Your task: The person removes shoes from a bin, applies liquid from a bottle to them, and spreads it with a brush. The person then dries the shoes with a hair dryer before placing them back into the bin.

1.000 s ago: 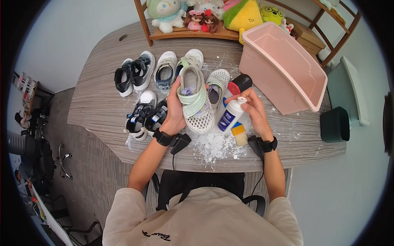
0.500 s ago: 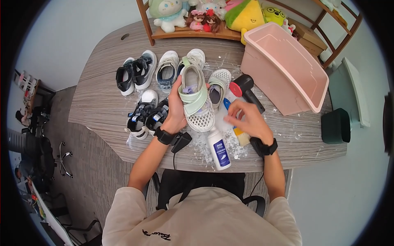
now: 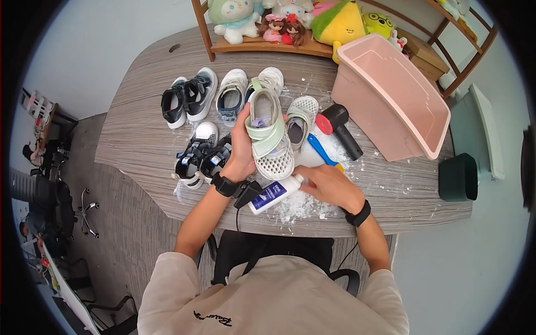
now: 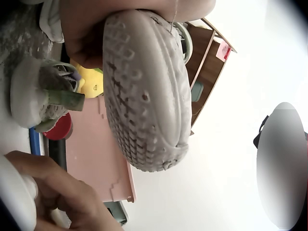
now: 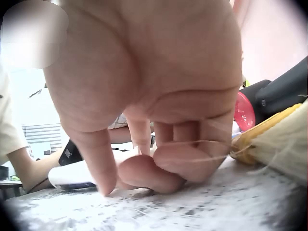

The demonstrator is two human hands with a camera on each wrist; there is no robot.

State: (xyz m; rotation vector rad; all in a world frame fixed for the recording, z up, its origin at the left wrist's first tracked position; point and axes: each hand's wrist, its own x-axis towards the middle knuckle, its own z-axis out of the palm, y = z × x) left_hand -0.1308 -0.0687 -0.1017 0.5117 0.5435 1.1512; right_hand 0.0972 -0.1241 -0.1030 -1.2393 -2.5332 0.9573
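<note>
My left hand grips a kid's shoe, pale green with straps and a white perforated toe. In the left wrist view its dirty, dotted white toe faces me, with part of my hand above. A white bottle with a blue label lies tipped on the table near my left wrist. At its neck my right hand has thumb and forefinger on either side. In the right wrist view the other fingers curl down to the powdery table. The matching shoe stands just behind.
White powder covers the table in front. To the right lie a blue-handled brush and a black hairdryer. A pink bin stands behind them. Several shoes, including a black pair, line the left; plush toys fill the rack.
The bottle, first held in my right hand, stood upright half a second ago and now lies tipped leftward. My right hand left it, then came back to its neck. The left hand still grips the shoe.
</note>
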